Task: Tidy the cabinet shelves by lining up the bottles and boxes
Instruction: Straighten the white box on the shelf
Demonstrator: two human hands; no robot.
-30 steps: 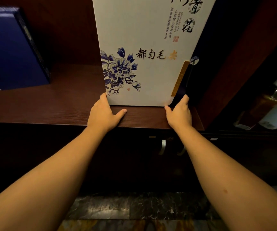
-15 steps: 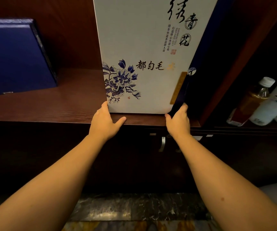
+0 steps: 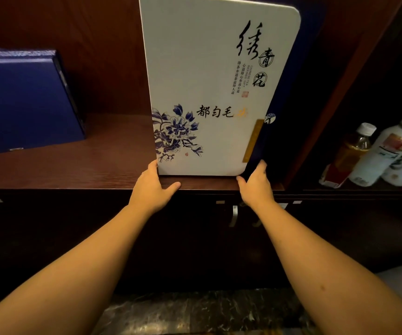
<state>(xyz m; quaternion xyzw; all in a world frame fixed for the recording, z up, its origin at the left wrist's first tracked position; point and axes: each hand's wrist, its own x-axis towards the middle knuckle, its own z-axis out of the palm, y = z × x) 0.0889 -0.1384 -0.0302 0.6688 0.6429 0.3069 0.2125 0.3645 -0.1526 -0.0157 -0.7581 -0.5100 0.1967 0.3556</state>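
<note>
Fingers (image 3: 152, 168) of both hands are bracketing the upright white tea box (image 3: 209, 88) at its bottom corners; left hand (image 3: 150, 189), right hand (image 3: 255, 187) equally near, shelf (image 3: 74, 163) beneath.

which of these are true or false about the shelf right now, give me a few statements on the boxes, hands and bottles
1. The white tea box stands upright on the wooden shelf. True.
2. The left hand and right hand are at the box's top corners. False: they are at its bottom corners, near the shelf's front edge.
3. A blue box stands to the left of the white one, with bare shelf between them. True.
4. The bottles share the white box's compartment. False: they are in the compartment to the right, past a wooden divider.
5. The white box has red flowers printed on it. False: the flowers are blue.
</note>
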